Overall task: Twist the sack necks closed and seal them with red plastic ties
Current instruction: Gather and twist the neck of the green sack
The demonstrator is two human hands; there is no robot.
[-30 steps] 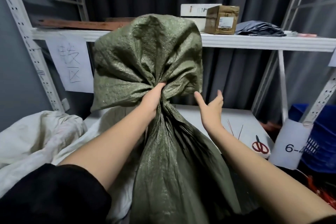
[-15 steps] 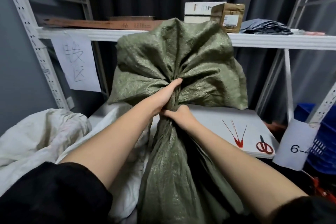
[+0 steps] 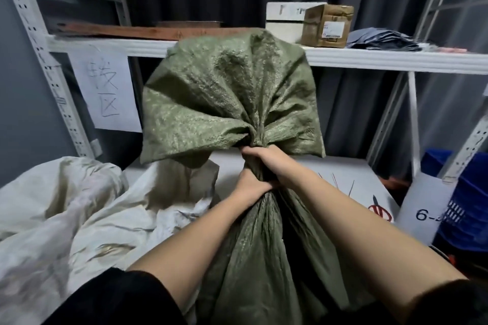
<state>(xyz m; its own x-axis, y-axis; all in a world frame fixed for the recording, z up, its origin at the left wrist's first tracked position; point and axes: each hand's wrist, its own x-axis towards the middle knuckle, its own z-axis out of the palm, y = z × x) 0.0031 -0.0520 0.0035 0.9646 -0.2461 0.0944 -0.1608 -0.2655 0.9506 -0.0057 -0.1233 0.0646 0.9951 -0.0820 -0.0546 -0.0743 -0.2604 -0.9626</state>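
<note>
Both hands, left hand (image 3: 249, 183) below right hand (image 3: 266, 159), grip green sack (image 3: 229, 97) neck.

The olive-green woven plastic sack (image 3: 227, 103) I hold is coarse, its weave catching a dull glint along the creases. Beside it, the off-white woven sacks (image 3: 66, 208) look limp, faintly shiny and crumpled. The white painted metal shelf (image 3: 396, 58) is smooth and matt. On it lie a rough reddish-brown wooden board (image 3: 126, 30), a matt brown cardboard box (image 3: 327, 25) and a smooth white carton (image 3: 285, 18). A thin white paper sheet (image 3: 105, 92) hangs below, and the blue plastic crate (image 3: 464, 208) looks hard.
</note>
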